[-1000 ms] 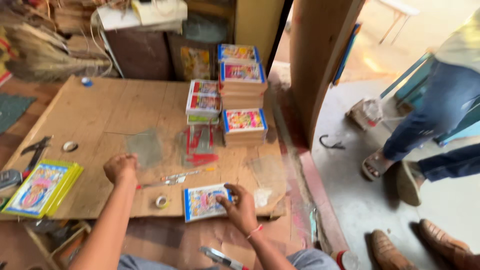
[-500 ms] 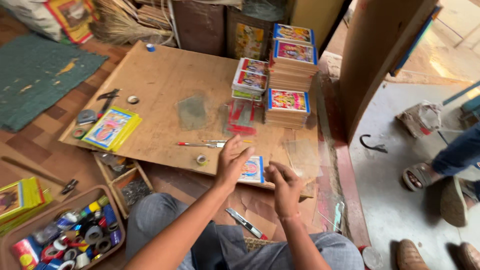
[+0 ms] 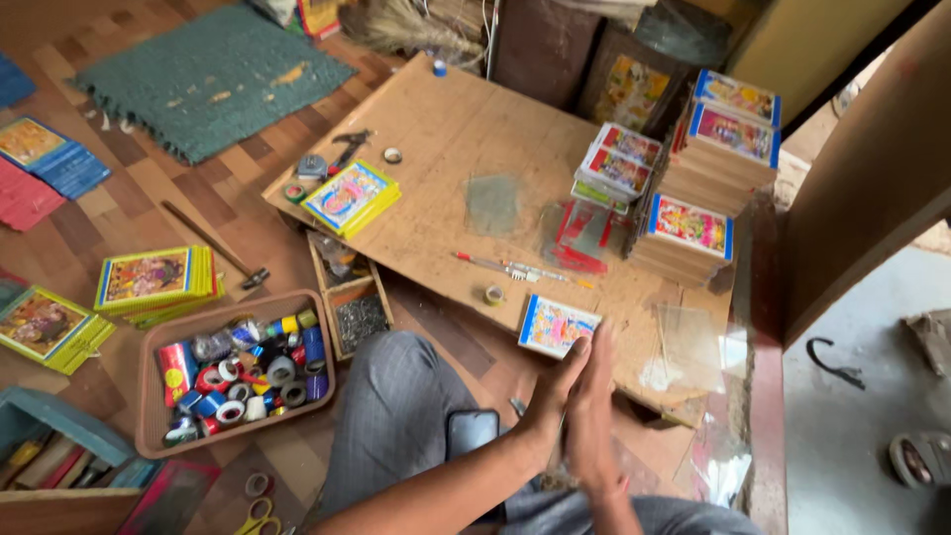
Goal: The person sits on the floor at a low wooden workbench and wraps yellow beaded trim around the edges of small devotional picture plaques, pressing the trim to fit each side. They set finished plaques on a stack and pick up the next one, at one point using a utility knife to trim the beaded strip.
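Seen from above, a seated person in grey trousers holds both hands together just over the near edge of a low plywood desk (image 3: 446,139). The left hand (image 3: 557,391) and right hand (image 3: 594,416) are pressed palm to palm, fingers straight and flat against each other, with nothing visibly held between them. A dark phone (image 3: 472,432) rests on the person's lap beside the left wrist. Just beyond the fingertips lies a small framed picture (image 3: 555,326) with a blue border, flat on the desk near its front edge, close to the hands though whether it touches them cannot be told. To its right is a clear glass sheet (image 3: 690,342). To the left, on the wooden floor, a brown basket (image 3: 149,426) holds rolls of coloured tape, and a small wooden box (image 3: 349,297) sits against the desk. Further along the desk are a small tape roll (image 3: 493,294), a red-handled tool (image 3: 495,266) and a yellow-edged stack of pictures (image 3: 351,197). At the far right stand tall piles of framed pictures (image 3: 690,233). A hammer (image 3: 213,246) lies on the floor, and a green mat (image 3: 213,74) lies farthest away.
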`<state>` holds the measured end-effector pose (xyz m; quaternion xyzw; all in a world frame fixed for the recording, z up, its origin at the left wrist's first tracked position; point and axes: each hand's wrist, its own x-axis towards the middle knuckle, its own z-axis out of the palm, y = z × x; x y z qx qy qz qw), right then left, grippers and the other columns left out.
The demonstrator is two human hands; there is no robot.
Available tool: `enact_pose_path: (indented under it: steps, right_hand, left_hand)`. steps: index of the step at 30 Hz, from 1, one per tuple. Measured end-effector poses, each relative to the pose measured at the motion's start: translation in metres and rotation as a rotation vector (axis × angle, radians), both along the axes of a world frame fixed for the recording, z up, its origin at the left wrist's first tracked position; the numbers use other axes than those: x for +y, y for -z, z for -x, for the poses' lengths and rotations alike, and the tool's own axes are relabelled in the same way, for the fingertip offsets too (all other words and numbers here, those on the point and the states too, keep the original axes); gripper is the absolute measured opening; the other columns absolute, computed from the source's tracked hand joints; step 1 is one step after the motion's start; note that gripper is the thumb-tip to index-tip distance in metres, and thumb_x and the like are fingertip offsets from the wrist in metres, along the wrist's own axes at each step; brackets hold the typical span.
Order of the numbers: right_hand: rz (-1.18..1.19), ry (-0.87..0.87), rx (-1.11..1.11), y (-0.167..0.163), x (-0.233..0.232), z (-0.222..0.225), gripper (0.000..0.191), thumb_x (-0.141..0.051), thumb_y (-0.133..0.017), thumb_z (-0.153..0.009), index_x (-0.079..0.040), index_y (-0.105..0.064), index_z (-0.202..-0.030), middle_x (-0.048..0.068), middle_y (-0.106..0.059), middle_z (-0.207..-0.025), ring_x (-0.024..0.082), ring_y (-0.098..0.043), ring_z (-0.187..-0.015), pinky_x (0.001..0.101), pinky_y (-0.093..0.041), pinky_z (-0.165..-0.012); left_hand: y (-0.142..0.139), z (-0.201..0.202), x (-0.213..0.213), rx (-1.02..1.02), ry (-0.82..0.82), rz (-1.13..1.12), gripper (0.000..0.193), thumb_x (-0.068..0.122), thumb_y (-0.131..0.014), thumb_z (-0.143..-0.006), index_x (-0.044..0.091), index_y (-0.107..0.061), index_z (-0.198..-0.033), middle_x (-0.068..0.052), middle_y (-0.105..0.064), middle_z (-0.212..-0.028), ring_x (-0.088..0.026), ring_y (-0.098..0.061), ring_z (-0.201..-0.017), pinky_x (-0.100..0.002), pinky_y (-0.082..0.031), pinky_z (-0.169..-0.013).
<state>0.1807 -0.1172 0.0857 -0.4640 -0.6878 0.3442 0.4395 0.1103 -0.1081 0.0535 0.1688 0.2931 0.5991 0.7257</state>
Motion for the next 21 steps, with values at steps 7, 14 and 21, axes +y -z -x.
enact_pose_path:
  steps: [7,14,21]
  right_hand:
    - [-0.156,0.066,-0.066,0.0,-0.019,0.033,0.098,-0.072,-0.025,-0.103,0.004,-0.014,-0.163,0.023,-0.014,-0.174,0.036,-0.01,-0.164,0.0429,-0.009,-0.131]
    - [-0.253,-0.012,-0.197,0.004,-0.052,0.039,0.093,-0.065,-0.026,-0.104,0.005,-0.012,-0.164,0.024,-0.013,-0.173,0.037,-0.008,-0.163,0.0436,-0.008,-0.131]
    - [-0.245,0.094,-0.053,-0.013,0.019,0.017,0.066,-0.027,-0.03,-0.108,0.002,-0.013,-0.164,0.021,-0.007,-0.174,0.034,-0.004,-0.162,0.041,-0.003,-0.13]
  left_hand:
    - [0.004,0.029,0.014,-0.103,0.142,-0.018,0.078,0.063,-0.061,-0.099,0.004,-0.051,-0.149,-0.012,-0.062,-0.118,-0.02,-0.06,-0.098,-0.037,-0.05,-0.087]
    - [0.0,0.047,-0.003,0.088,0.028,-0.462,0.076,0.055,-0.067,-0.093,0.01,-0.046,-0.15,-0.005,-0.06,-0.131,-0.015,-0.061,-0.113,-0.033,-0.05,-0.1]
    - [-0.01,0.015,-0.014,0.051,-0.012,0.071,0.047,0.049,-0.07,-0.101,0.003,-0.07,-0.108,0.001,-0.06,-0.086,-0.009,-0.052,-0.071,-0.025,-0.039,-0.06]
